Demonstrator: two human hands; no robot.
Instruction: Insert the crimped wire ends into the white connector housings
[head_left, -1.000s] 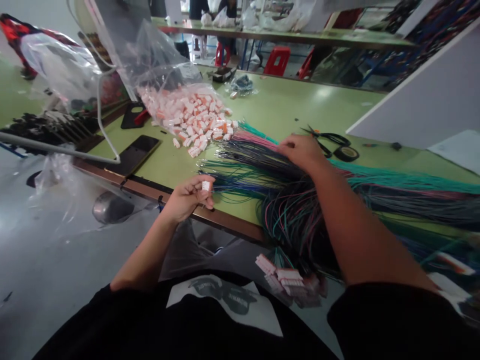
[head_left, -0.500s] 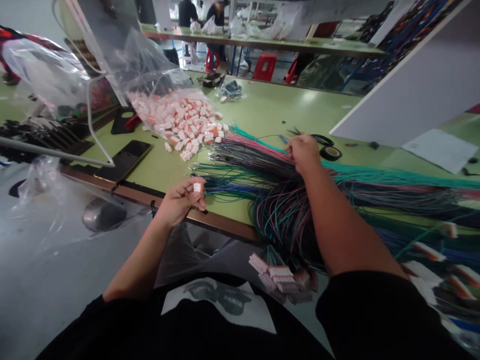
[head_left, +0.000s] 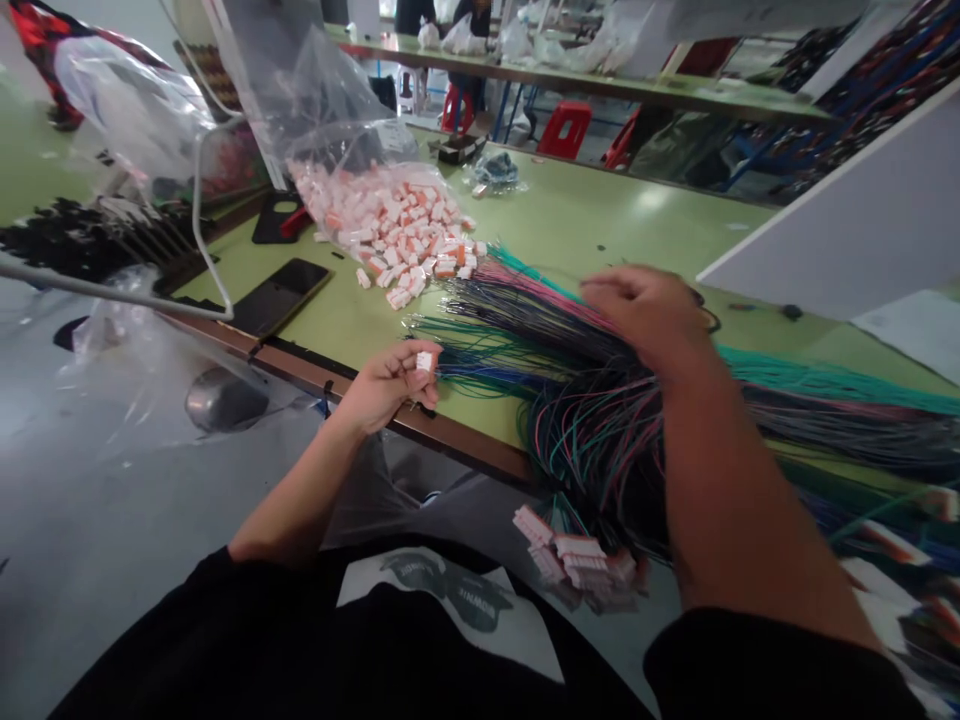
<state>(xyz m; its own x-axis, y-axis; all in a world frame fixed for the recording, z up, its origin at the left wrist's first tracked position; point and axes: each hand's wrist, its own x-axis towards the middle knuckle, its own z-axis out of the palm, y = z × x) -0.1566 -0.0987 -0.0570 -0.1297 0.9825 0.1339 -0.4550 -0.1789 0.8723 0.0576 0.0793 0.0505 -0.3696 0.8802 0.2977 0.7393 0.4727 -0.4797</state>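
Note:
My left hand point(head_left: 394, 385) is at the table's front edge, fingers closed around a small white and orange connector housing point(head_left: 425, 361). Blue and green wires lie just right of it, and I cannot tell whether any run into the housing. Over the wire bundle point(head_left: 525, 330) is my right hand point(head_left: 649, 305), slightly blurred, its fingers curled together; what they hold, if anything, is hidden. Pink, green, black and blue wires make up the bundle, their bare tips pointing left. Loose connector housings point(head_left: 420, 225) spill from a clear plastic bag point(head_left: 337, 110) behind it.
A phone point(head_left: 281, 297) lies on the green table point(head_left: 577, 215) at left, near a bent metal rod point(head_left: 199, 220). Wired connectors point(head_left: 577, 560) hang below the front edge. A slanted white panel point(head_left: 840, 215) stands at right. People are at a far table point(head_left: 675, 90).
My right hand has moved right and now covers most of the scissors and tape. The view has shifted slightly left. My left hand still grips the connector housing.

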